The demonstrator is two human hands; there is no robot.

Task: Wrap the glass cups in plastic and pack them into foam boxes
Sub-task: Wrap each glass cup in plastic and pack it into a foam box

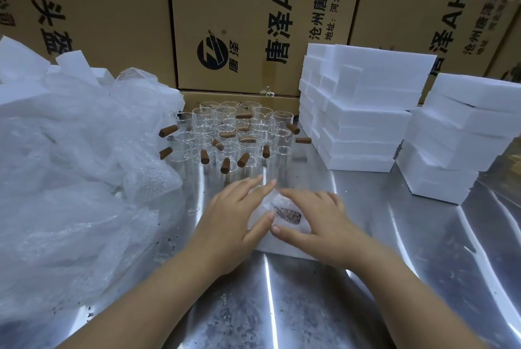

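Observation:
A glass cup wrapped in bubble plastic (277, 206) lies in an open white foam box (282, 248) at the centre of the steel table. Its brown handle shows through the wrap. My left hand (235, 214) lies flat on the left side of the wrapped cup, fingers straight. From the right, my right hand (315, 219) presses on it with fingers spread. Behind them stand several bare glass cups (225, 134) with brown wooden handles. Most of the foam box is hidden under my hands.
A large heap of clear plastic and bubble wrap (76, 156) fills the left side. Stacks of white foam boxes (363, 111) stand at the right, with another stack (462, 137) further right. Cardboard cartons (253, 18) wall off the back. The steel table (282, 306) reflects light.

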